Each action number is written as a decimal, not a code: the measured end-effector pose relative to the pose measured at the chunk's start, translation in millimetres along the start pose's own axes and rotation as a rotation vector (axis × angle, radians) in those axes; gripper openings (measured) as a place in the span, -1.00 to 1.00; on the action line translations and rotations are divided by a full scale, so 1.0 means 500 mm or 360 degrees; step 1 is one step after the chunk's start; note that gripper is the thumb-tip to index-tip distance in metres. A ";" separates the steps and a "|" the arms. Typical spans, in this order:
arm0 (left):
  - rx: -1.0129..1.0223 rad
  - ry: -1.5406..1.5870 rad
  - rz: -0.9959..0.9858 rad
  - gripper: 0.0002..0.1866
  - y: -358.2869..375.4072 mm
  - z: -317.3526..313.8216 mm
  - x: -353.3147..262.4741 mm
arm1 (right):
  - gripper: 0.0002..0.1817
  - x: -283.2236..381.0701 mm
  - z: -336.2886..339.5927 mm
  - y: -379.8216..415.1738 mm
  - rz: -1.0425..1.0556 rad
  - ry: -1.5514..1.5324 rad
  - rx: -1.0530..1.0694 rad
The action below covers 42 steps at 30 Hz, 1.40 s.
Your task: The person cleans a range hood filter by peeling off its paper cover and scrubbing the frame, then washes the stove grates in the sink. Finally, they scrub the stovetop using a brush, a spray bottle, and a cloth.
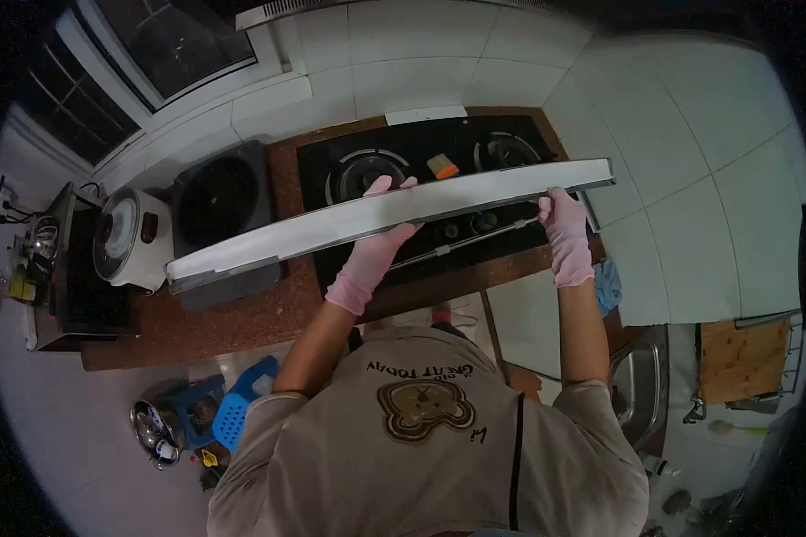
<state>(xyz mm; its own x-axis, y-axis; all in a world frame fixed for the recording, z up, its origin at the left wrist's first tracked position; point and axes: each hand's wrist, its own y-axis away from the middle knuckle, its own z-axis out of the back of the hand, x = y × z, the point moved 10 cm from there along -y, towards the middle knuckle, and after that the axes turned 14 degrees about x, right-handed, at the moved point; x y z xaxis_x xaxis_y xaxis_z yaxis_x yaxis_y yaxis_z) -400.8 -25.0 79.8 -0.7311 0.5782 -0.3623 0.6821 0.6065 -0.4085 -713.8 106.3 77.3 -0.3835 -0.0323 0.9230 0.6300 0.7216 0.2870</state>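
Observation:
A long, slightly bowed white panel (pixel 385 210) with a metal edge spans the space above the black gas stove (pixel 430 143). My left hand (pixel 381 237), in a pink glove, grips its middle, with fingers showing on the far side and the thumb on the near side. Closer to the panel's right end, my right hand (pixel 564 219), also in a pink glove, is closed on the lower edge. An orange and tan sponge (pixel 441 166) lies on the stove between two burners. Part of the stove is hidden behind the panel.
A white rice cooker (pixel 134 234) and a dark square appliance (pixel 219 201) stand left on the brown countertop (pixel 188 336). A blue cloth (pixel 608 288) hangs at the right, near a metal sink (pixel 638 389). Blue baskets (pixel 242 403) sit low at left.

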 end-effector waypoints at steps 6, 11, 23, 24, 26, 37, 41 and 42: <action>-0.0087 -0.0855 -0.0033 -0.30 -0.018 -0.033 -0.029 | -0.66 0.022 0.002 -0.063 0.0042 0.0146 0.0553; -0.0214 -0.0991 -0.0042 -0.28 -0.040 -0.029 -0.019 | -0.55 0.177 -0.076 0.057 -0.0315 0.1296 0.0240; -0.0344 -0.1154 0.0064 -0.26 -0.030 -0.070 0.025 | -0.58 0.112 -0.613 0.229 0.1817 0.2306 0.1609; -0.0409 -0.1124 0.0197 -0.30 -0.023 -0.063 0.036 | -0.58 0.080 -0.619 0.219 0.1629 0.2489 0.1709; -0.0482 -0.1091 0.0320 -0.33 -0.013 -0.049 0.053 | -0.59 0.063 -0.622 0.221 0.1589 0.2630 0.1754; -0.0500 -0.1498 0.0341 -0.31 -0.007 -0.062 0.042 | -0.56 0.061 -0.608 0.239 0.1648 0.2368 0.1815; -0.0441 -0.1667 0.0311 -0.29 -0.007 -0.067 0.044 | -0.52 0.067 -0.658 0.275 0.1632 0.2172 0.1763; -0.0358 -0.0356 0.0138 -0.32 -0.011 -0.034 0.093 | -0.52 0.057 -0.678 0.295 0.1759 0.2222 0.1744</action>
<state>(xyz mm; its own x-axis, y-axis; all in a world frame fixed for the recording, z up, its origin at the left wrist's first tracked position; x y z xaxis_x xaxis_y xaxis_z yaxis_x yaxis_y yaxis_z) -438.2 7.7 79.3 -0.6388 0.5139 -0.5727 0.7101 0.6802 -0.1817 -402.8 -22.5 233.1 0.7631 0.5979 0.2454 -0.5815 0.8009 -0.1429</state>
